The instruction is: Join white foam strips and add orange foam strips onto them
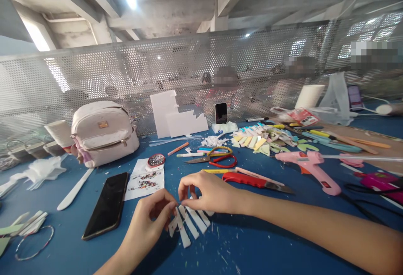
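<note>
My left hand (150,218) pinches the end of one of several white foam strips (189,223) that lie fanned out on the blue table (252,250). My right hand (209,191) rests over the far ends of the same strips, fingers curled and pressing on them. Both hands meet at the strips near the table's front middle. A black phone (107,204) lies just left of my left hand.
A red box cutter (255,181), scissors (214,157), a pink glue gun (310,168), coloured foam pieces (261,138), a beige backpack (102,132), a paper with beads (145,179) and a white plastic knife (74,191) lie around. A perforated metal screen (126,73) backs the table.
</note>
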Demonstrator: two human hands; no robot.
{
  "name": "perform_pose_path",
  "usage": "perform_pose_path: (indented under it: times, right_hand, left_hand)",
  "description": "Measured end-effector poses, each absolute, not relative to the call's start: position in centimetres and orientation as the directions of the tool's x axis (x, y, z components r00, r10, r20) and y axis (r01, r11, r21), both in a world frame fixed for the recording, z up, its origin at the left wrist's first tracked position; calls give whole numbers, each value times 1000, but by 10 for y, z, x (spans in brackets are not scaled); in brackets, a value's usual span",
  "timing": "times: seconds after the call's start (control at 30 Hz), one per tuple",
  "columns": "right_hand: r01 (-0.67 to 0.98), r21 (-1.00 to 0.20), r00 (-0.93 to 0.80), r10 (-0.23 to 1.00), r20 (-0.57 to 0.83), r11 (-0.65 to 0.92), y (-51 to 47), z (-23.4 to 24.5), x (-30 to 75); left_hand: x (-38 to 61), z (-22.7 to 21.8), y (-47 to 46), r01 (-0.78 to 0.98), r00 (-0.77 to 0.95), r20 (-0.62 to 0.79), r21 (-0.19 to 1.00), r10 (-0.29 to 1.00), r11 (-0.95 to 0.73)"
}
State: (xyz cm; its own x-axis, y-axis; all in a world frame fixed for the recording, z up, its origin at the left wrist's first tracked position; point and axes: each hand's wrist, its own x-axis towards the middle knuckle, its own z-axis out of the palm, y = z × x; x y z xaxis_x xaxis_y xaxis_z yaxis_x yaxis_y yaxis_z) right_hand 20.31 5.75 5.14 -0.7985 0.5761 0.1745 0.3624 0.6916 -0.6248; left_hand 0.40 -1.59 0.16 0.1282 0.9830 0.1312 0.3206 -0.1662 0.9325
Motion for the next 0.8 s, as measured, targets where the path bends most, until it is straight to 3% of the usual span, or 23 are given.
perform_pose_path:
  times: [0.57, 0.7, 0.8]
  right_hand:
    - [407, -641, -741, 645, 184, 650, 41, 70, 217]
    - [528, -627, -701, 711, 59, 573, 15, 76, 265]
    - [683, -586, -521, 853, 30, 437, 0, 67, 326]
  left_hand:
    - [1, -1, -14, 326, 140, 131, 930, 981, -171]
    - [0, 0, -16, 367, 149, 126, 914, 981, -173]
    - [-1, 2, -17, 397, 167, 123, 900, 978, -181]
